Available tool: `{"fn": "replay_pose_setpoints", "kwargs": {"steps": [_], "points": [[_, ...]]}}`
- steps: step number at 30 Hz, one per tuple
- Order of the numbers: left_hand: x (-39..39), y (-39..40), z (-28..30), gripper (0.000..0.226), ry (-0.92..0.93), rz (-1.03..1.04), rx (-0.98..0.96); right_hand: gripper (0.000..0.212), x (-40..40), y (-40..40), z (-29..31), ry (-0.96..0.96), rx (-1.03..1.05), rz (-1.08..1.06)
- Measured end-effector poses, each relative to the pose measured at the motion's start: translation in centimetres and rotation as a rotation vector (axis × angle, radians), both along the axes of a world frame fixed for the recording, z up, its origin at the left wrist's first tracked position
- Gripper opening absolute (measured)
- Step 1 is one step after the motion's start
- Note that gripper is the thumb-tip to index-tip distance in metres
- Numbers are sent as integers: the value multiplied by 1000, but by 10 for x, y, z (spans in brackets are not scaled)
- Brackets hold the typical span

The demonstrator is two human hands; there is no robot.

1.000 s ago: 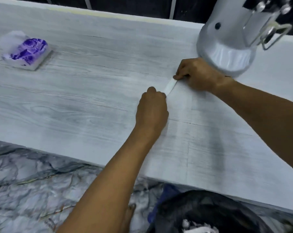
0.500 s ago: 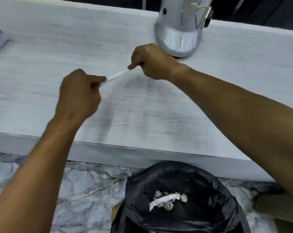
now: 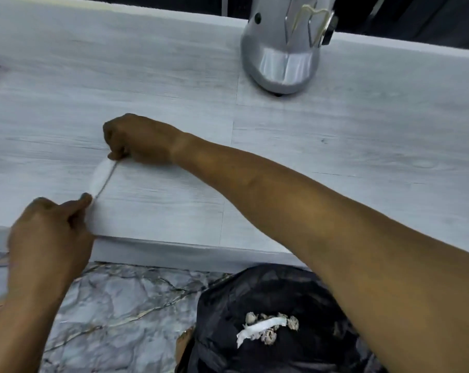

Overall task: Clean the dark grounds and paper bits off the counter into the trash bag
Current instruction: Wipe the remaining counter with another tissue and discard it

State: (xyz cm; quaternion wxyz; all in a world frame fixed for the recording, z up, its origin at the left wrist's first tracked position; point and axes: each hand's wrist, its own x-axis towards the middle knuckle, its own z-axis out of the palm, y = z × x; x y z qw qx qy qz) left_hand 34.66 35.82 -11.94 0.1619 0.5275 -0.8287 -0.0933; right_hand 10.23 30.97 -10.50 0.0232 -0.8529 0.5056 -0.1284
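Near the counter (image 3: 335, 162) edge, a paper strip (image 3: 100, 179) stretches between the left hand (image 3: 50, 232) and right hand (image 3: 139, 141), both pinching its ends.

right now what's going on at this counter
A person is holding a white paper strip stretched between both hands, edge down on the grey wood-grain counter, like a scraper. The left hand pinches the near end, the right hand the far end. A black trash bag below the counter edge already holds paper scraps. A silver appliance stands behind.
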Motion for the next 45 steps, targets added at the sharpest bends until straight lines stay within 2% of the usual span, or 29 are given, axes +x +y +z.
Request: {"fn": "replay_pose_setpoints", "kwargs": {"steps": [1, 5, 9, 13, 18, 20, 22, 26, 28, 32, 36, 38, 41, 42, 45], "points": [[-17, 18, 11, 30, 4, 3, -2, 12, -15, 12, 3, -61, 74, -61], [-91, 91, 21, 36, 31, -55, 77, 20, -66, 75, 11, -138, 107, -101], [-135, 150, 9, 47, 105, -136, 97, 26, -114, 142, 16, -86, 132, -138], [-167, 200, 9, 53, 143, -241, 129, 21, -155, 209, 20, -58, 157, -181], [-191, 231, 12, 57, 80, -345, 179, 18, -186, 269, 22, -57, 144, -258], [-195, 223, 20, 54, 63, -443, 228, 15, -192, 280, 25, -43, 143, -309], [-198, 198, 34, 41, 87, -503, 240, 30, -200, 285, 32, -70, 91, -402], [-241, 111, 64, 30, 197, -512, 53, 40, -229, 274, 58, -159, -47, -661], [-279, 75, 64, 31, 160, -584, 24, 41, -245, 264, 66, -149, -23, -798], [-344, 35, 38, 38, 68, -676, 136, 41, -267, 253, 52, -145, 85, -1022], [-368, 26, 26, 42, 95, -703, 139, 48, -268, 249, 33, -190, 122, -1096], [-373, 22, 24, 45, 77, -738, 136, 53, -267, 248, 27, -145, 132, -1097], [-370, 21, 25, 47, -41, -811, 134, 27, -260, 255, 21, -66, 168, -1103], [-367, 23, 26, 46, -55, -831, 114, 27, -256, 260, 17, -27, 162, -1090], [-348, 33, 24, 46, -81, -867, 79, 51, -243, 278, 5, 52, 122, -1038]]}}
